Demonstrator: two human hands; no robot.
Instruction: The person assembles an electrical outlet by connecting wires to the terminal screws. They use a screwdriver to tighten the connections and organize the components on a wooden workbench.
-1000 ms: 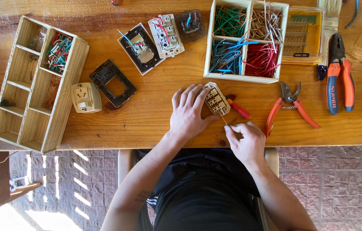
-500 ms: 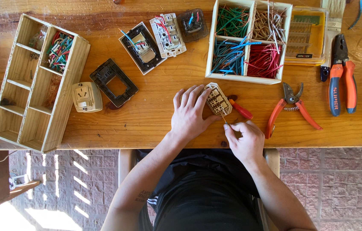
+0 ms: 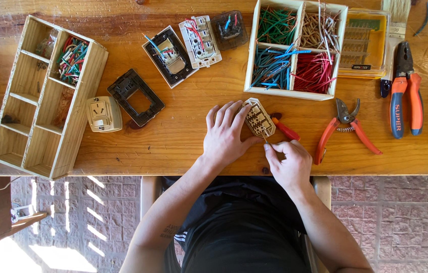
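Beige switch module on wooden table — left hand holds it flat; right hand pinches a thin wire at its lower edge — red screwdriver just beside.

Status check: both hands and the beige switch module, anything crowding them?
Left hand steadies beige switch module on wooden table. Right hand pinches something thin at its lower edge. Red-handled screwdriver lies right beside it; orange pruning shears further right.
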